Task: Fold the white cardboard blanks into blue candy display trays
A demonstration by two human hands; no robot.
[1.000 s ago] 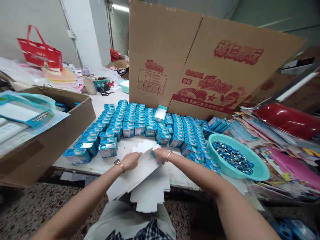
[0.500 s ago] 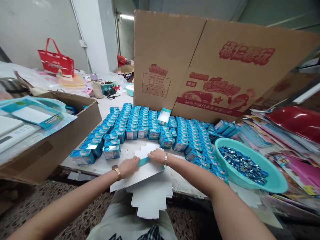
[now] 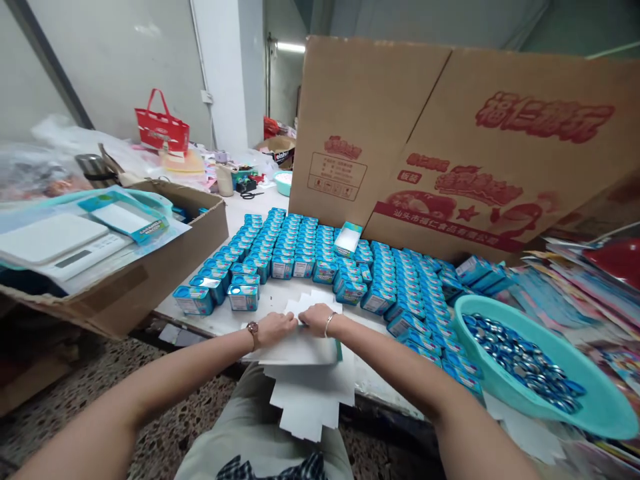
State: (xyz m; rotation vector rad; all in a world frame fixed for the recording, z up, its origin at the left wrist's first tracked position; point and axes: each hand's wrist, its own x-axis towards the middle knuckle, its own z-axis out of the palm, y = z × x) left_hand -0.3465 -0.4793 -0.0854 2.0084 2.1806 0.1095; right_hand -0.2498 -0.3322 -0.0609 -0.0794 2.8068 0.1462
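At the table's front edge, a white-faced cardboard box blank (image 3: 300, 351) lies under both hands, with a teal printed edge showing at its right. My left hand (image 3: 275, 328) is closed at the blank's far edge. Close beside it, my right hand (image 3: 317, 319) has its fingers bent and pinched on the same edge. The fingers hide the fold between them. More flat white blanks (image 3: 311, 400) stick out below it over my lap. Some white flaps also show beyond my hands. Rows of small blue boxes (image 3: 293, 265) stand across the table in front.
A large brown carton (image 3: 380, 133) rises behind the rows. An open white-and-blue box tray (image 3: 349, 239) rests on top of them. At right is a turquoise basin (image 3: 595, 407) of shiny blue discs. A carton at left (image 3: 150, 273) bears a white scale (image 3: 83, 250).
The view has swung left. My hands have come closer together on the blank's edge, and the teal strip between them is now covered. The blank lies more squarely before me.
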